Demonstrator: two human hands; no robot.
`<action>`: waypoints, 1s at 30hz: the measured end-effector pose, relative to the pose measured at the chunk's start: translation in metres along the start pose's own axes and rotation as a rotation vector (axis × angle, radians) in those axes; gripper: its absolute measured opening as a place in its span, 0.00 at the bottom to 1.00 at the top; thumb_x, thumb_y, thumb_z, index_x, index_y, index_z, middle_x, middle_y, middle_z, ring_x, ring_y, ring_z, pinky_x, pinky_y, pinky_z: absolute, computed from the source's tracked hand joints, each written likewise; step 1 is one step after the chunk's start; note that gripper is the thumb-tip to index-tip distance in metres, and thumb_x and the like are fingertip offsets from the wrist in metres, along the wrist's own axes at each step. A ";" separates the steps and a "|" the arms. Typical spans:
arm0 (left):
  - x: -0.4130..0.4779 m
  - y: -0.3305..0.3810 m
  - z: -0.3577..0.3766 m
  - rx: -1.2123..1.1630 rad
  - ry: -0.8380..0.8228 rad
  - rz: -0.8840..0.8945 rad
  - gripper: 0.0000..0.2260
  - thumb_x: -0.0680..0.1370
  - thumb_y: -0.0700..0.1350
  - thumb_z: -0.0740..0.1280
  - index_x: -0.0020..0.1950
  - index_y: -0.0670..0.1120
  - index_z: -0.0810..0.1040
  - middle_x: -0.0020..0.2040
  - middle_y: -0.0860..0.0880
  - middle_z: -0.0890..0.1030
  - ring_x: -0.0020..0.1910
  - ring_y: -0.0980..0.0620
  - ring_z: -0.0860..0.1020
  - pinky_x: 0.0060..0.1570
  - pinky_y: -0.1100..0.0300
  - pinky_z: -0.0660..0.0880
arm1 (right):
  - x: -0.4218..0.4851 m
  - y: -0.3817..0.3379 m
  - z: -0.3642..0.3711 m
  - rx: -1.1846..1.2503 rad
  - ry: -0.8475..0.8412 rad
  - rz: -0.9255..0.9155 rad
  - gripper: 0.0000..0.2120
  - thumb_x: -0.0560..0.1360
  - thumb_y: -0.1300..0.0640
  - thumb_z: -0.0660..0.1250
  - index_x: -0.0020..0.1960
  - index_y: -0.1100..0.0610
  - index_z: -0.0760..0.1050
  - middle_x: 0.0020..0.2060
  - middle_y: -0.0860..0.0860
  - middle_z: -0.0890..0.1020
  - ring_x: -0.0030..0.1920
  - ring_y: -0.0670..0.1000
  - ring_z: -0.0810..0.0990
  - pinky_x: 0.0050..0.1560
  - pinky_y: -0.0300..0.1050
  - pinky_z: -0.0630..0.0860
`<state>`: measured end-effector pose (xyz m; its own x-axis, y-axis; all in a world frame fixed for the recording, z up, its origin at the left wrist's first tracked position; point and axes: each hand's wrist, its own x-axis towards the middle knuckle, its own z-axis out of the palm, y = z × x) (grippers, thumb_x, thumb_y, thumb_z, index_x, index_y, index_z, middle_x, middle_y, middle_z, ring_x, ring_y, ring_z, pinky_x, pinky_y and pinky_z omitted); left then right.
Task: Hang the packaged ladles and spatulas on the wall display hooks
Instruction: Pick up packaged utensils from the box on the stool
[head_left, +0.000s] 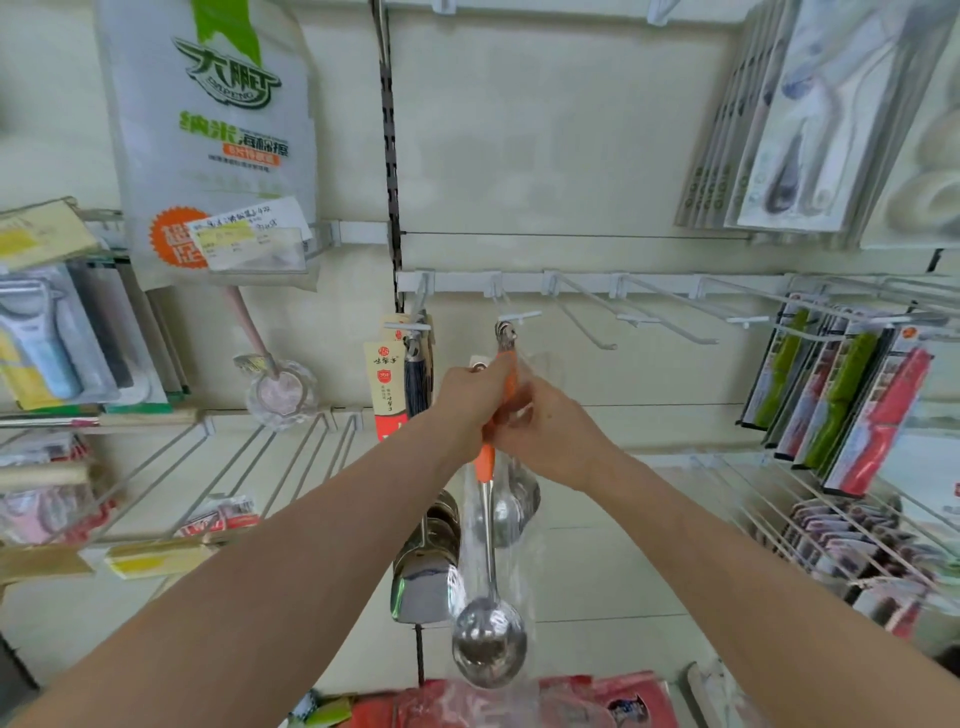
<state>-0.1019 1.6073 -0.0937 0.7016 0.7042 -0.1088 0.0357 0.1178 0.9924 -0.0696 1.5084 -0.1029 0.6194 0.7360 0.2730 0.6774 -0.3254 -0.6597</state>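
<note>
Both my hands meet at the middle of the wall display. My left hand and my right hand grip the orange handle of a packaged ladle in clear plastic wrap. Its steel bowl hangs low below my wrists. The handle's top end sits just under a white hook; whether it rests on the hook is unclear. Behind my hands more ladles hang from that hook. Steel spatulas hang from the hook to the left, with a red and cream card.
Several bare white wire hooks stick out to the right of my hands. Carded red and green utensils hang far right. A large white sponge bag hangs upper left, peelers at the left. Red packages lie below.
</note>
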 end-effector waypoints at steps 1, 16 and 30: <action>-0.002 0.000 0.000 -0.007 -0.015 -0.025 0.15 0.75 0.52 0.69 0.47 0.39 0.76 0.33 0.45 0.74 0.28 0.50 0.71 0.34 0.61 0.70 | 0.000 0.002 0.003 0.071 -0.001 0.035 0.17 0.70 0.53 0.72 0.56 0.52 0.71 0.42 0.44 0.79 0.41 0.47 0.80 0.43 0.43 0.75; -0.013 0.001 -0.016 0.075 -0.136 0.092 0.13 0.77 0.41 0.67 0.60 0.39 0.77 0.50 0.39 0.81 0.47 0.44 0.81 0.50 0.49 0.79 | -0.002 0.012 -0.007 0.328 -0.054 0.164 0.09 0.76 0.60 0.66 0.54 0.55 0.70 0.39 0.54 0.83 0.33 0.48 0.81 0.42 0.45 0.77; -0.017 0.012 -0.020 0.323 -0.152 0.289 0.06 0.77 0.38 0.67 0.47 0.38 0.82 0.36 0.45 0.82 0.33 0.54 0.81 0.27 0.73 0.71 | 0.028 -0.005 -0.032 0.149 0.213 0.002 0.06 0.75 0.58 0.65 0.43 0.51 0.80 0.41 0.51 0.83 0.46 0.54 0.82 0.51 0.57 0.78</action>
<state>-0.1276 1.6100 -0.0813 0.8110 0.5624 0.1612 0.0261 -0.3101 0.9504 -0.0435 1.5115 -0.0693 0.7012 0.5884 0.4027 0.6201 -0.2244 -0.7518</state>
